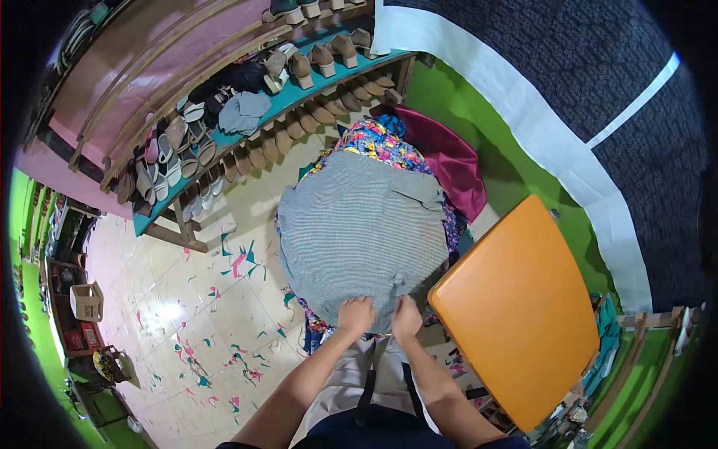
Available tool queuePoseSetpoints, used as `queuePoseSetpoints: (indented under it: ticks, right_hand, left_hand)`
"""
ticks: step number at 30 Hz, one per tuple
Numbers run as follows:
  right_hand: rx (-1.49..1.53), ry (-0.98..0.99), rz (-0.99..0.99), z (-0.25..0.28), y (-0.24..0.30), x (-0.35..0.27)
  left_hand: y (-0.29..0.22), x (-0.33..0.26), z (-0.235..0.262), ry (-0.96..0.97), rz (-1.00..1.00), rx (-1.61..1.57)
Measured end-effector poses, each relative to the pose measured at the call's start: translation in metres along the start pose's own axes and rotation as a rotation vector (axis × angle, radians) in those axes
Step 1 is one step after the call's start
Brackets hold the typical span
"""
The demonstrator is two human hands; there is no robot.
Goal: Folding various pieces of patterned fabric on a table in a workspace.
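Observation:
A grey, finely checked cloth (359, 224) lies over a large round bundle in front of me. Flower-patterned fabric (381, 142) shows around its far edge and sides. At the cloth's near edge, my left hand (357, 316) is closed with its fingers curled on the grey fabric. Just to its right, my right hand (406, 318) is closed, pinching that same edge. A small gathered tuft (399, 280) of the cloth stands up beyond my right hand. What lies under the cloth is hidden.
An orange tabletop (520, 307) stands close on my right. A maroon satin cloth (445, 157) lies behind the bundle. Shoes fill a teal-topped rack (284, 93) at the far left. Pink and teal scraps (243, 262) litter the tiled floor on the left.

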State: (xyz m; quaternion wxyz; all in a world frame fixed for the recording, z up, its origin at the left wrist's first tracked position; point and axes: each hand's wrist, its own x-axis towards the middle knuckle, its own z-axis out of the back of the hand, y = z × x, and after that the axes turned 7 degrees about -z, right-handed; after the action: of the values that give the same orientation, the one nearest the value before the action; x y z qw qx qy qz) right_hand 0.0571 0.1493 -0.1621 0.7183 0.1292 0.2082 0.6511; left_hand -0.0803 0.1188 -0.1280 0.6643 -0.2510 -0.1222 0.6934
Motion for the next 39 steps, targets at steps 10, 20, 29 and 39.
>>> queuePoseSetpoints:
  ticks: [10, 20, 29, 39]
  right_hand:
    - [0.403, 0.158, 0.417, 0.019, 0.086, -0.018]
    - [0.735, -0.042, -0.536, -0.068, -0.046, -0.04]
    - [0.884, 0.225, -0.604, -0.048, -0.013, -0.013]
    - [1.013, 0.256, -0.065, -0.008, 0.088, -0.002]
  left_hand:
    - [0.038, 0.004, 0.019, -0.029, 0.571, -1.331]
    - [0.067, 0.009, 0.038, -0.253, 0.599, -1.449]
    - [0.077, -0.003, 0.043, -0.315, 0.559, -1.332]
    - [0.064, -0.02, 0.008, 0.103, 0.285, -0.654]
